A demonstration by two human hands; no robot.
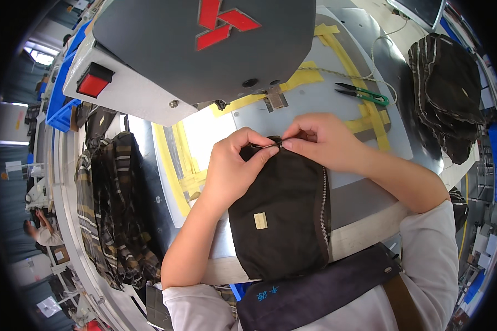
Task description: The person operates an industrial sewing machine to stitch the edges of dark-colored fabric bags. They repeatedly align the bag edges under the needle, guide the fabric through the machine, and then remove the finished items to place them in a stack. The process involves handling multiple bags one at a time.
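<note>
A dark brown cloth piece [281, 220] with a metal zipper [323, 209] along its right side and a small pale tag [260, 220] hangs over the front edge of the work table. My left hand [234, 163] pinches its top edge between thumb and forefinger. Close beside it, my right hand [323, 140] pinches the same edge from the right. The fingertips of both hands nearly meet there, and what lies right between them is partly hidden. Just beyond is the head of a dark grey sewing machine [248, 60].
Green-handled thread snips [364, 94] lie on the plate [348, 116], among yellow tape strips [370, 122]. Dark zippered cloth pieces [447, 88] are piled at the far right. Plaid cloth [113, 204] hangs at the left, near a blue bin [63, 116]. A cord [373, 52] crosses the back.
</note>
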